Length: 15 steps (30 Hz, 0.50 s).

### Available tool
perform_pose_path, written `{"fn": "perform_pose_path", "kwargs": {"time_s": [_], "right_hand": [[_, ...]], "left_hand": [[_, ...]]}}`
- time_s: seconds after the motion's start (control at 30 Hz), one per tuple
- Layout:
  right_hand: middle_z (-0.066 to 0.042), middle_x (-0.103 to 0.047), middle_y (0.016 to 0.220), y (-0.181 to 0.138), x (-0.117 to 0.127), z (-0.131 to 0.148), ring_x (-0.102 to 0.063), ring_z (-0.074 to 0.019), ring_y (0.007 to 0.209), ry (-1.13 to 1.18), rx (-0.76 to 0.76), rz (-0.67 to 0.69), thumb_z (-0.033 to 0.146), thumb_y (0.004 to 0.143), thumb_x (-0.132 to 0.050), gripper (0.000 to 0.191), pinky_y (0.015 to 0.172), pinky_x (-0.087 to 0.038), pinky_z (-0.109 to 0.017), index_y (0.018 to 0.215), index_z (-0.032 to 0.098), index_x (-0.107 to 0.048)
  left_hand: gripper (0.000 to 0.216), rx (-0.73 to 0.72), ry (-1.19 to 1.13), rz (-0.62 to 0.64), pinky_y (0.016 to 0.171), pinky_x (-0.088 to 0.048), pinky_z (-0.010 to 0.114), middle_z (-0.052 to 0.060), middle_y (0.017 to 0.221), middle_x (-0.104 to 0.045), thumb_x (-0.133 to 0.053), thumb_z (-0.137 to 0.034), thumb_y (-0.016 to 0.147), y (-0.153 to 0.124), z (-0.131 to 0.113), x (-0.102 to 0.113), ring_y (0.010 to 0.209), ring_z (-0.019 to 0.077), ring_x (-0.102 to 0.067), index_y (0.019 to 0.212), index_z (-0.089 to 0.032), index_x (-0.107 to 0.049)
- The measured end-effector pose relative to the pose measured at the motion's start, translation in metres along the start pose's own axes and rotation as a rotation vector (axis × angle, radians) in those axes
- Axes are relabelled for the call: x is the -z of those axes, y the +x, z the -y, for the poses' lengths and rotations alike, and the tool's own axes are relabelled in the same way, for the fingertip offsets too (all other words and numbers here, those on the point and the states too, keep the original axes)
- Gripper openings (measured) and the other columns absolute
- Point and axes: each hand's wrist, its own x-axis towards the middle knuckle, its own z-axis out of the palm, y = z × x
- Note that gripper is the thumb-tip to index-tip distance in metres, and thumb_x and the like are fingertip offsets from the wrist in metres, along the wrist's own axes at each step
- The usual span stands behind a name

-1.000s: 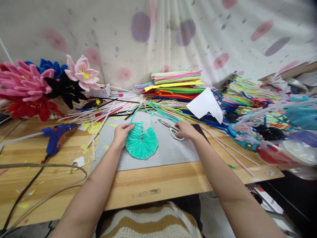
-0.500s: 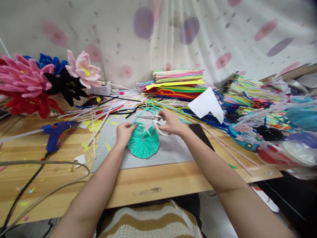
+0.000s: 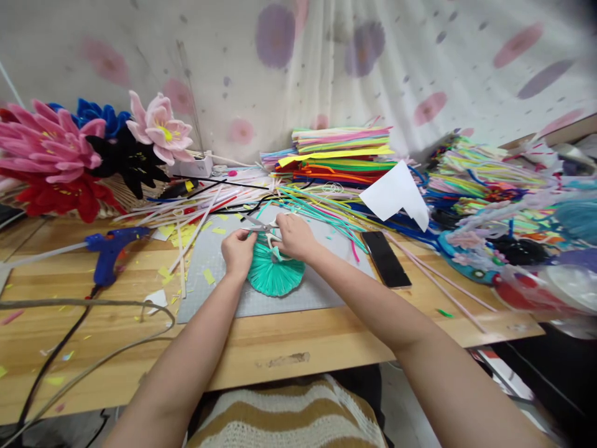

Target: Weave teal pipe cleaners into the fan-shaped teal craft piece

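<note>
A round teal piece made of pipe cleaners (image 3: 276, 279) lies on the grey cutting mat (image 3: 326, 289), its strands fanning out from a centre. My left hand (image 3: 237, 254) pinches its upper left edge between thumb and fingers. In my right hand (image 3: 295, 238) is a pair of scissors (image 3: 257, 228) with pale handles. Their blades point left, close by my left fingertips, above the far edge of the teal piece. My right hand covers part of that far side, so what lies between the blades cannot be made out.
A blue glue gun (image 3: 109, 252) with its cord rests on the left. Fuzzy flowers (image 3: 161, 129) stand behind it. Bundled pipe cleaners (image 3: 342, 149) line the back. To the right are a black phone (image 3: 386, 258), a folded white paper (image 3: 396, 193) and a plastic container (image 3: 545, 286).
My right hand and the scissors have moved left, bringing the blades to my left fingertips. The phone, partly covered by my forearm before, now shows fully. The view has shifted slightly.
</note>
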Motion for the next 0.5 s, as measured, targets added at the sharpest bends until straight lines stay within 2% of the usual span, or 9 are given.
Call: {"fn": "perform_pose_path", "kwargs": {"time_s": [0.17,0.4,0.5], "right_hand": [[-0.012,-0.058,0.091,0.001,-0.001,0.006,-0.049,-0.0246,0.086,-0.011,-0.031,0.016,0.035,0.075,-0.052,0.034,0.073,-0.034,-0.033,0.099,0.013,-0.044],[-0.016,-0.055,0.097,0.003,-0.004,0.014,-0.045,-0.0281,0.093,0.026,-0.074,-0.073,0.042,0.074,-0.048,0.039,0.079,-0.032,-0.039,0.098,0.011,-0.046],[-0.017,-0.056,0.097,0.003,-0.004,0.016,-0.047,-0.0284,0.091,0.038,-0.079,-0.040,0.041,0.075,-0.047,0.038,0.078,-0.033,-0.039,0.099,0.011,-0.046]], "left_hand": [[0.016,-0.047,0.097,-0.049,0.059,-0.040,0.023,0.000,0.066,-0.066,-0.058,-0.029,0.067,-0.002,0.001,-0.001,0.059,0.0133,-0.057,0.069,-0.017,-0.069],[0.016,-0.118,0.192,-0.094,0.067,-0.040,0.024,0.003,0.074,-0.068,-0.056,-0.029,0.070,-0.005,-0.002,-0.001,0.070,0.0165,-0.059,0.072,-0.019,-0.069],[0.016,-0.115,0.185,-0.102,0.069,-0.040,0.024,0.003,0.076,-0.068,-0.056,-0.029,0.071,-0.007,-0.004,0.000,0.072,0.0169,-0.060,0.073,-0.020,-0.068]]}}
